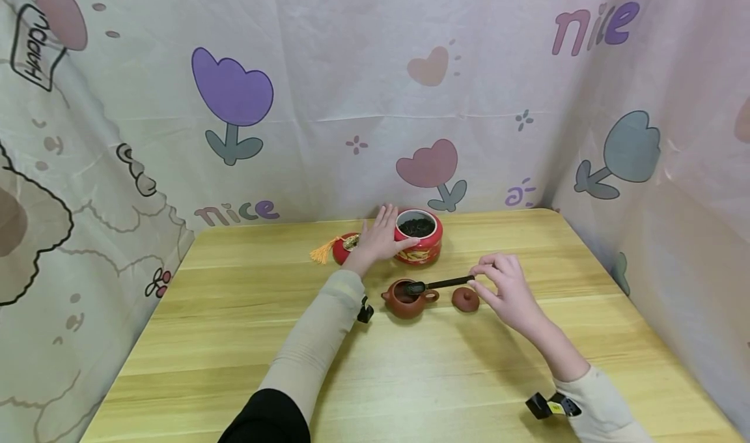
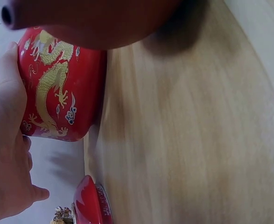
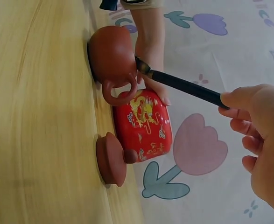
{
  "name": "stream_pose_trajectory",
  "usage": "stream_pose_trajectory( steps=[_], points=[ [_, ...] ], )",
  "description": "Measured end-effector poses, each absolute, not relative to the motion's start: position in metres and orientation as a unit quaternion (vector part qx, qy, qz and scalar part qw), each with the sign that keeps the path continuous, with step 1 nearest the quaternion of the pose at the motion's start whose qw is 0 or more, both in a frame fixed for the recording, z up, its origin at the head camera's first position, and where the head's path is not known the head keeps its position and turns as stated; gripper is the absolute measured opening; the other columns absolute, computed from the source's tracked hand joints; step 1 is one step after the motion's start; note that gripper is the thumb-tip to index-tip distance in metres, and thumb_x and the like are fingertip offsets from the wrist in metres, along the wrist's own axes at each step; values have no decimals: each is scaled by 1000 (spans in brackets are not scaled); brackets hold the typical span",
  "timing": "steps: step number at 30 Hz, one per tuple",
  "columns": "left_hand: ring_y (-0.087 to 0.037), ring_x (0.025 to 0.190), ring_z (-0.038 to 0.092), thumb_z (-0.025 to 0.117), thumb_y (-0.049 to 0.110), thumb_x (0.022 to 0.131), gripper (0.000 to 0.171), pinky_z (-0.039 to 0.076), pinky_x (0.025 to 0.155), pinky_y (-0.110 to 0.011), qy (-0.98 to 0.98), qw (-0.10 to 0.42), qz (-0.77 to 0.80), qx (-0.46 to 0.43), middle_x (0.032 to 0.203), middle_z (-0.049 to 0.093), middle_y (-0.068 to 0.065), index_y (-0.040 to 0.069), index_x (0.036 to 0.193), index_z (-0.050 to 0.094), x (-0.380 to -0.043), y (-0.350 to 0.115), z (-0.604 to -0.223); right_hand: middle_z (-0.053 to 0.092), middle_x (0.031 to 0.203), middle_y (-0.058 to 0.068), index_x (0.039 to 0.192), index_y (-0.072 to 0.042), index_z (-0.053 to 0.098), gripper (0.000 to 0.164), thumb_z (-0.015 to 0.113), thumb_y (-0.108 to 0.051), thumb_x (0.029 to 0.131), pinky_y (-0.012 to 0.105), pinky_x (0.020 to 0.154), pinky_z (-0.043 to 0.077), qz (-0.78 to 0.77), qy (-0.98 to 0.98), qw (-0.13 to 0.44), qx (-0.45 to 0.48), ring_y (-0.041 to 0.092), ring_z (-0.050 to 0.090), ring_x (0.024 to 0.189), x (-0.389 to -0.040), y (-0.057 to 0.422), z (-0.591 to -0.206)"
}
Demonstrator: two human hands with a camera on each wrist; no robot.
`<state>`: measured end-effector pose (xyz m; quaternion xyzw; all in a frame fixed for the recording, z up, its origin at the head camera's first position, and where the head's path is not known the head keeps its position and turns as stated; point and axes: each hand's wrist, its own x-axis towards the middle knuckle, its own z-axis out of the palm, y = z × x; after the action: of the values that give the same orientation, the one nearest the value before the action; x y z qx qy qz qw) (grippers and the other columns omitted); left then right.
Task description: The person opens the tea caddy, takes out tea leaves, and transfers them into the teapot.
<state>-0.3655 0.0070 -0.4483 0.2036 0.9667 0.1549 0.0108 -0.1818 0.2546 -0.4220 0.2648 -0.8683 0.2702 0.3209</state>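
My right hand [image 1: 505, 289] pinches the end of a dark-handled tea scoop [image 1: 448, 282], whose head reaches into the mouth of a small brown clay teapot [image 1: 404, 307]. In the right wrist view, thumb and fingers close on the tip of the scoop's black handle [image 3: 188, 87]. My left hand [image 1: 379, 238] rests against the side and rim of a red tea jar [image 1: 418, 255], fingers extended and thumb across its front. Dark tea leaves [image 1: 416, 227] show inside the jar. A gold dragon decorates the jar [image 2: 57, 88] in the left wrist view.
The teapot's brown lid [image 1: 465, 300] lies right of the teapot, beneath the scoop's handle end. A red jar lid [image 1: 344, 250] with an orange tassel [image 1: 322, 253] sits left of the jar, partly behind my left hand. A printed curtain [image 1: 328, 91] hangs behind the wooden table [image 1: 234, 326].
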Motion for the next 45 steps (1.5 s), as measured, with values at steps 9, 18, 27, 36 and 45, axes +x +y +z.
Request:
stream_pose_trajectory(
  steps=[9,18,27,36,45],
  points=[
    [-21,155,-1,38,86,79,110,7,121,-61,965,13,171,200,167,2,-3,18,158,3,-367,6,-448,59,99,11,94,-4,68,24,76,1,72,36,80,30,244,-864,345,273,28,44,92,-181,252,-421],
    [-22,155,1,38,86,79,110,7,120,-61,963,9,177,202,167,4,-4,18,158,4,-367,6,-448,59,99,12,96,-4,68,13,69,-13,86,38,81,30,245,-852,367,283,28,44,91,-183,252,-424],
    [-22,155,1,39,86,79,110,8,120,-62,962,7,183,202,167,4,-4,18,158,5,-367,6,-447,59,98,18,96,-1,68,33,55,-31,99,41,80,30,249,-834,393,296,33,45,89,-184,250,-422],
    [-22,154,-1,35,88,78,111,10,120,-63,964,15,172,200,167,0,-3,20,158,1,-368,7,-450,57,97,21,94,3,68,38,55,-32,99,39,86,28,288,-819,404,289,34,44,91,-193,263,-418],
    [-21,154,0,37,87,79,109,10,120,-62,963,9,179,200,167,5,-4,19,158,4,-366,7,-452,56,96,21,94,5,68,27,72,18,70,29,89,23,344,-811,411,236,24,44,93,-206,271,-408]
  ],
)
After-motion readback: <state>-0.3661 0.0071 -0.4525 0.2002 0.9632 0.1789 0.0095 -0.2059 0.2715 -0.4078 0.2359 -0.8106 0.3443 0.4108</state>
